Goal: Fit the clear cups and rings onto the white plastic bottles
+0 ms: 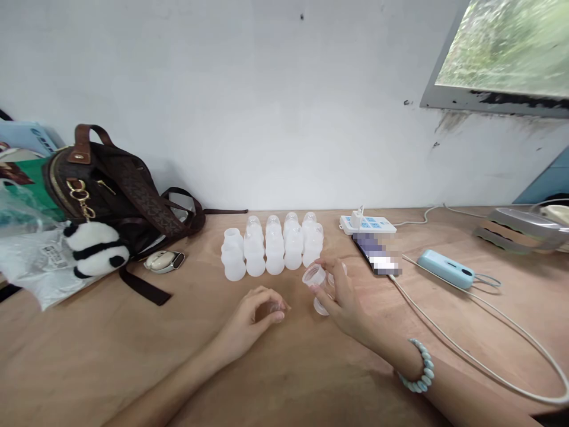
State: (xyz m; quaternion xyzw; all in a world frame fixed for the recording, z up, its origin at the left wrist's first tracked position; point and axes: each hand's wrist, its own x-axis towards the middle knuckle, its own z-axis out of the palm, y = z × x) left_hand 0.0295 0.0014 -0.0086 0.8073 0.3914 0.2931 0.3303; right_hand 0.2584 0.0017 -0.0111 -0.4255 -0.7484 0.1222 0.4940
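Observation:
My right hand [340, 296] is closed round a translucent plastic piece with a round open rim [313, 275], thumb in front and fingers over it. Just below that rim, partly behind the hand, shows another translucent round part [320, 306]; whether the two are joined I cannot tell. My left hand [259, 311] is curled above the table, thumb and fingers round a small clear piece [275, 307] that is hard to make out. Beyond both hands, white translucent bottles [274, 255] stand in rows, several under clear domed caps. The front left bottle [234, 264] is uncapped.
At left are a dark backpack [115, 172] with a panda plush [96, 249], a plastic bag [31, 261] and a watch [171, 263]. Right: a power strip [377, 226], phone [372, 252], blue power bank [446, 268] and looping white cable [448, 335]. A wall [267, 107] stands behind.

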